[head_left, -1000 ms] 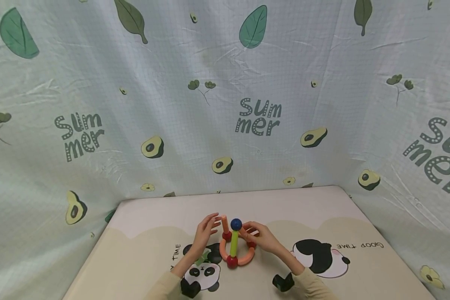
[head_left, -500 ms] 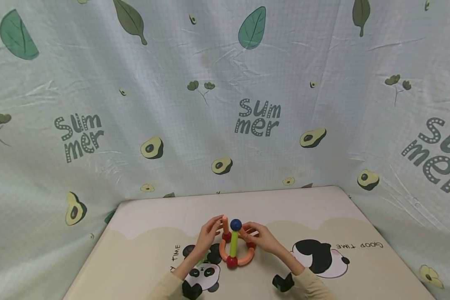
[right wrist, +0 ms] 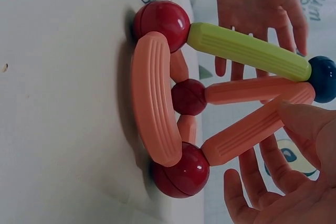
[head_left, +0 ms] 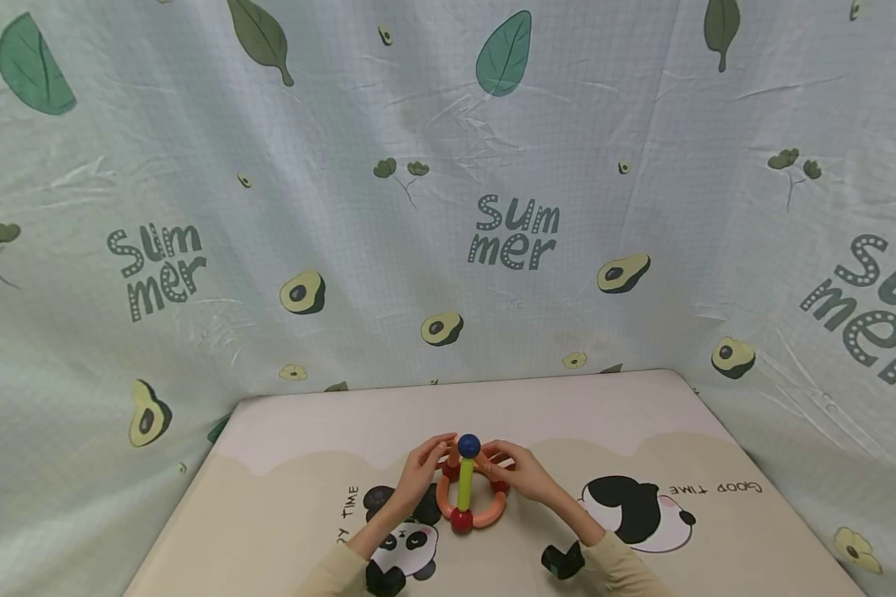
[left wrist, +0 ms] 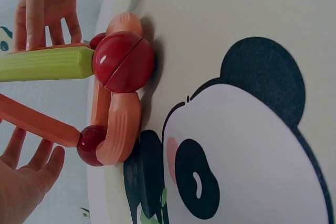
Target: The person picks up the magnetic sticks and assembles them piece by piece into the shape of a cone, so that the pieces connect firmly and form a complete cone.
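Observation:
Ahead on the table stands a magnetic stick-and-ball frame: curved orange sticks and red balls (head_left: 461,520) form its ring base. A yellow-green stick (head_left: 466,485) rises from the front ball to a blue ball (head_left: 469,445) at the top. My left hand (head_left: 418,474) holds the upper part of the left orange stick (left wrist: 39,121), which leans in to the blue ball; its fingertips are partly hidden. On the other side, my right hand (head_left: 524,474) pinches the right orange stick (right wrist: 257,124) near its top, thumb in front, other fingers spread behind.
The table mat (head_left: 306,464) carries printed pandas (head_left: 406,543). A black device (head_left: 563,561) sits by the right forearm, another black device (head_left: 384,579) by the left. A pale curtain (head_left: 373,249) with printed avocados hangs behind the table.
My left hand has come in to the left orange stick and moved rightward with it, so the stick now tilts to the blue ball. The right hand has stayed in place.

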Action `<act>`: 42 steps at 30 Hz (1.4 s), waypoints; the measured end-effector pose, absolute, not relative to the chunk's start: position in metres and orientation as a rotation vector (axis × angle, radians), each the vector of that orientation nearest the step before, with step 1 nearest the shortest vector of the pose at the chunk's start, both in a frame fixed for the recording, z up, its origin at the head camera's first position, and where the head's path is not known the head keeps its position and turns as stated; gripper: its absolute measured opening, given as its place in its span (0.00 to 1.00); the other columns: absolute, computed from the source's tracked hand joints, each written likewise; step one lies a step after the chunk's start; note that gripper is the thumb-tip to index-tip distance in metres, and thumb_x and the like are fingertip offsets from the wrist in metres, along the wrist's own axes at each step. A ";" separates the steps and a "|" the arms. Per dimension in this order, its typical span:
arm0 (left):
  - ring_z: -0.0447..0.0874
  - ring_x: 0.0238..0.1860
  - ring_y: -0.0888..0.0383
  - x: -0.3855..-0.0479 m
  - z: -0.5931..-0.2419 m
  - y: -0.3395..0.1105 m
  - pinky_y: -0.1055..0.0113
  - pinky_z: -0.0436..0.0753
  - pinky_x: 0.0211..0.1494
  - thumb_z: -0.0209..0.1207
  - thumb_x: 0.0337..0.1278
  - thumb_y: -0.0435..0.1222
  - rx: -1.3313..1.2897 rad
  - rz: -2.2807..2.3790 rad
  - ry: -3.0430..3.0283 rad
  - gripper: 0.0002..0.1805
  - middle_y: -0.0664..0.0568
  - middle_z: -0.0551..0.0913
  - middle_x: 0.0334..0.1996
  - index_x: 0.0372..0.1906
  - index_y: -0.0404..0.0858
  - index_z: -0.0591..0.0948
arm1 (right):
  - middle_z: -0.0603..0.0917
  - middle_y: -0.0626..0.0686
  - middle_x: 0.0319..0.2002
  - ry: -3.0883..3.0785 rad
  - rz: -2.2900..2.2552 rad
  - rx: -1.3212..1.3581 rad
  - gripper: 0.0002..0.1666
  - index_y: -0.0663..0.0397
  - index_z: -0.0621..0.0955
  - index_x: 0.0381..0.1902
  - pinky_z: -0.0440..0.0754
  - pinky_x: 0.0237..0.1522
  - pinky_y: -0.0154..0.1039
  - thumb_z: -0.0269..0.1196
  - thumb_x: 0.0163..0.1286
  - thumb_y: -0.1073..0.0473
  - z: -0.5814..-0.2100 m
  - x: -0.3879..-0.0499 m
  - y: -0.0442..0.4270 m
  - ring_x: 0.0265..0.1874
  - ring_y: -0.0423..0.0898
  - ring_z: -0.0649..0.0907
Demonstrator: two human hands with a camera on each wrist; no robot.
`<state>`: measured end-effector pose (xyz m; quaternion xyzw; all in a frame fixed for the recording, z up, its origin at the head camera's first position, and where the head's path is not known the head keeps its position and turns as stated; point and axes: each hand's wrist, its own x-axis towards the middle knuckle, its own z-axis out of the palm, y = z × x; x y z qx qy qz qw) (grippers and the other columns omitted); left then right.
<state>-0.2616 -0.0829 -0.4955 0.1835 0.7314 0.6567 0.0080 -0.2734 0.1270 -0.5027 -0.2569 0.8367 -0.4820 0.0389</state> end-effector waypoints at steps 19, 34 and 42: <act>0.67 0.54 0.33 -0.240 -0.469 -0.076 0.45 0.68 0.55 0.39 0.67 0.34 0.556 2.004 2.317 0.19 0.31 0.73 0.51 0.53 0.26 0.71 | 0.79 0.58 0.45 2.558 -1.488 -0.765 0.17 0.54 0.75 0.47 0.77 0.43 0.47 0.54 0.64 0.52 -0.499 -0.269 0.128 0.44 0.54 0.78; 0.71 0.40 0.65 -0.239 -0.471 -0.077 0.61 0.73 0.49 0.40 0.67 0.36 0.491 1.936 2.367 0.19 0.34 0.76 0.48 0.52 0.27 0.73 | 0.78 0.59 0.46 2.562 -1.485 -0.756 0.18 0.55 0.74 0.49 0.78 0.41 0.43 0.54 0.64 0.53 -0.502 -0.269 0.127 0.43 0.53 0.78; 0.74 0.46 0.52 -0.241 -0.472 -0.078 0.53 0.72 0.51 0.40 0.66 0.36 0.519 1.971 2.352 0.19 0.32 0.75 0.49 0.51 0.26 0.73 | 0.79 0.59 0.46 2.589 -1.448 -0.743 0.17 0.56 0.74 0.49 0.79 0.40 0.43 0.55 0.64 0.56 -0.496 -0.267 0.128 0.42 0.53 0.79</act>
